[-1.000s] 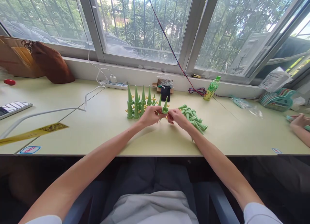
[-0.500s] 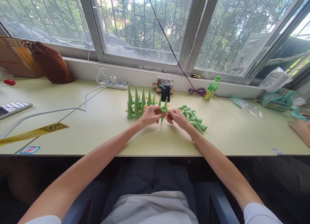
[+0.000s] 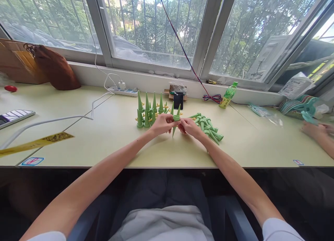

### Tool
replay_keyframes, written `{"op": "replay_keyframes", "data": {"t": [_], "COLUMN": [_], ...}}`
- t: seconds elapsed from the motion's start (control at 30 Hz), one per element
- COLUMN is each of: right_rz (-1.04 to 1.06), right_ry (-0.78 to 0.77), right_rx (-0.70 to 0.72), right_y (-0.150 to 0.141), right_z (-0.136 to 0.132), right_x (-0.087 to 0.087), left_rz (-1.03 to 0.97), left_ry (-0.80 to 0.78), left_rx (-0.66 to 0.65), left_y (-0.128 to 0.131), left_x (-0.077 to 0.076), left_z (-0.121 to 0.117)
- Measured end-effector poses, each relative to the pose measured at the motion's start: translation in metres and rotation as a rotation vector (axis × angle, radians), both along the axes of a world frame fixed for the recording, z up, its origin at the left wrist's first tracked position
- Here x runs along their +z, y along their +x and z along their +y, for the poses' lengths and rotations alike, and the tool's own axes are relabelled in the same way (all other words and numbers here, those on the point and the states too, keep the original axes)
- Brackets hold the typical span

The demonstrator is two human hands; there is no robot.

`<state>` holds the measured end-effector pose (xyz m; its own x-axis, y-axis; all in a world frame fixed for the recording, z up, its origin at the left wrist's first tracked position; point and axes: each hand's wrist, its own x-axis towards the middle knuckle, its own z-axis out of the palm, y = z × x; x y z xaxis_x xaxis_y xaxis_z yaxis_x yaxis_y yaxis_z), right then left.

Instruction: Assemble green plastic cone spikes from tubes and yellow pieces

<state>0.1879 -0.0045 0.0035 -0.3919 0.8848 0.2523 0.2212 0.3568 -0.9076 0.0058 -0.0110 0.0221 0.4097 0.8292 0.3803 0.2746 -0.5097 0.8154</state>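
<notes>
A green plant watering spike (image 3: 176, 118) is held over the table, its pointed end down and its round collar up. My left hand (image 3: 164, 124) is closed, pinching the collar from the left. My right hand (image 3: 191, 125) is closed on the collar's right side, fingertips close to the left thumb. Left of my hands, several green spikes (image 3: 140, 117) with small yellow valves stand upright in rows, some stacked. More green spikes (image 3: 208, 126) lie in a loose heap beside my right hand.
Behind the rows are a black phone (image 3: 178, 99) and a small cardboard box (image 3: 169, 94). A green drink bottle (image 3: 228, 96) stands back right. A white cable (image 3: 62, 118) crosses the left side. At the far right, another person's hands (image 3: 315, 129) hold a teal piece.
The held spike has tipped slightly, so its collar opening faces me less and its tip sits a little lower. The other person's hands have moved left into view.
</notes>
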Motion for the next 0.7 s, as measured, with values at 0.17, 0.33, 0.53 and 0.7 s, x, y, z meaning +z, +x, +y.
{"op": "replay_keyframes", "data": {"t": [0.17, 0.33, 0.53, 0.7], "right_rz": [0.02, 0.024, 0.05, 0.027], "right_ry": [-0.017, 0.004, 0.005, 0.031], "right_rx": [-0.004, 0.01, 0.039, 0.014], "right_y": [0.0001, -0.0002, -0.0009, -0.0005], "right_z": [-0.0004, 0.0003, 0.0008, 0.0014], "right_x": [0.0009, -0.0009, -0.0024, -0.0031], "left_rz": [0.002, -0.028, -0.039, -0.051], "left_ry": [-0.004, -0.028, -0.078, -0.096], "left_rx": [0.008, 0.007, 0.006, -0.01], "left_y": [0.001, 0.0012, 0.0009, 0.0006], "left_x": [0.0011, 0.001, 0.0021, 0.0017], "left_z": [-0.0006, -0.0001, 0.0004, 0.0018]}}
